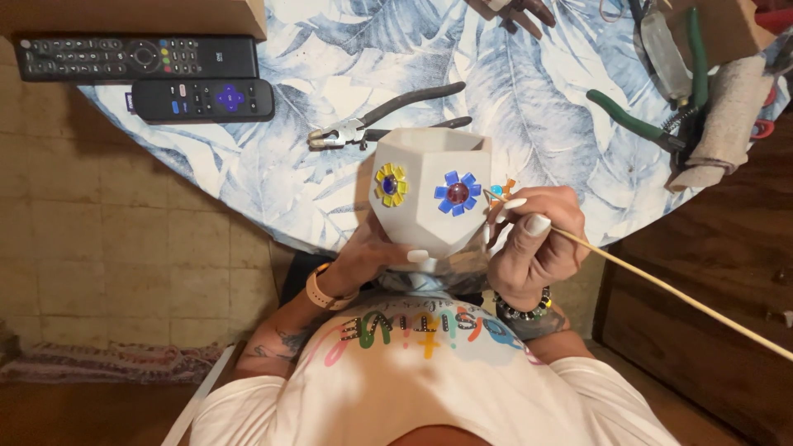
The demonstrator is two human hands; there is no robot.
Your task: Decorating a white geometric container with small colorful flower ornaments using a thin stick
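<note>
The left hand [363, 256] cups the faceted white pot [429, 194] from below, steadying it above the surface [273, 173], while the right hand [533, 239], fingers pinched, aims a thin wooden stick [661, 285] at its orange flower [504, 192], beside 2 others.

Hands decorating a white faceted pot

The left hand [363, 256] cups the pot [429, 194] from below; the right hand [533, 244] pinches a thin wooden stick [661, 285], its tip beside the blue flower [457, 193].
</note>
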